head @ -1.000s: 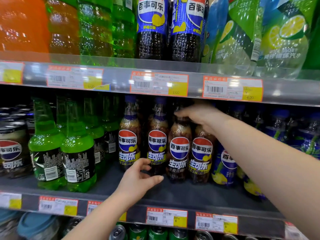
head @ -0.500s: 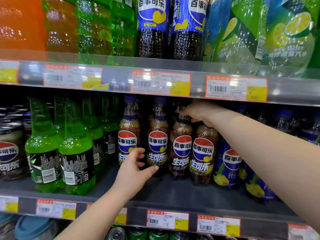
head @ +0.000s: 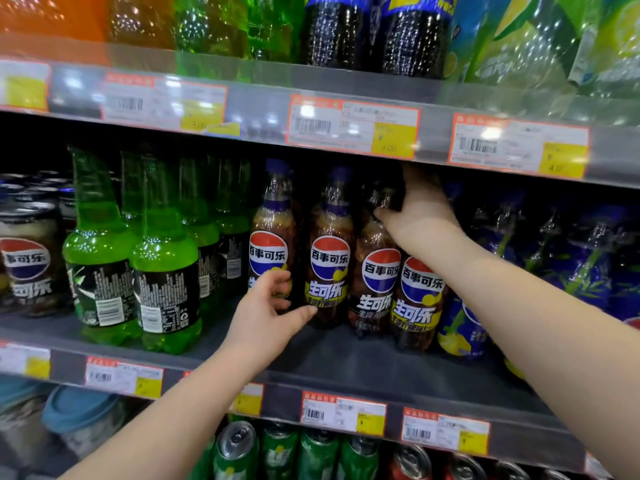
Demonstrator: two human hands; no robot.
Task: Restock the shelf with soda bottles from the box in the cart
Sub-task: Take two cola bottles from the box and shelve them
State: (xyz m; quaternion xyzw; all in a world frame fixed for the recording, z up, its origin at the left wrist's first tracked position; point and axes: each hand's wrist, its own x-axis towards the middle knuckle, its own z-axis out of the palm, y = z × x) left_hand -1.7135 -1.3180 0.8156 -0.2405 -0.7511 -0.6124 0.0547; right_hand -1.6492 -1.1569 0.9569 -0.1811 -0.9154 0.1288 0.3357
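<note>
Shelf (head: 346, 355): the middle tier is shown across the centre of the frame, dark-floored, with bare floor in front of the cola row; price tags are clipped along its front edge.
Upper tier (head: 263, 98): large bottles are seen along the top of the frame, behind a clear rail.
Green bottles (head: 162, 271): ranked at centre left, upright, just beside the cola row.
Blue bottles (head: 588, 258): massed at centre right, blurred; details cannot be read.
Cola bottles (head: 329, 258): four front bottles are stood upright at frame centre, shoulder to shoulder, labels forward; these are taken to be the stock being placed. The box and cart are not shown.
Cans (head: 239, 452): laid on the tier below, at the bottom of the frame.
Right hand (head: 419, 216): reached in under the upper tier and closed over the neck of the third cola bottle, near its cap.
Left hand (head: 266, 317): spread open low at the first and second bottles, fingertips laid on their labels; nothing is gripped.
Handling (judged): a full bottle is expected to be fairly heavy and stiff under pressure, with a smooth film label likely to slip.
Hold (judged): the neck below the cap is best taken for lifting; the lower body is best steadied for sliding.
Risk (judged): a nudged bottle could topple its close neighbours.
</note>
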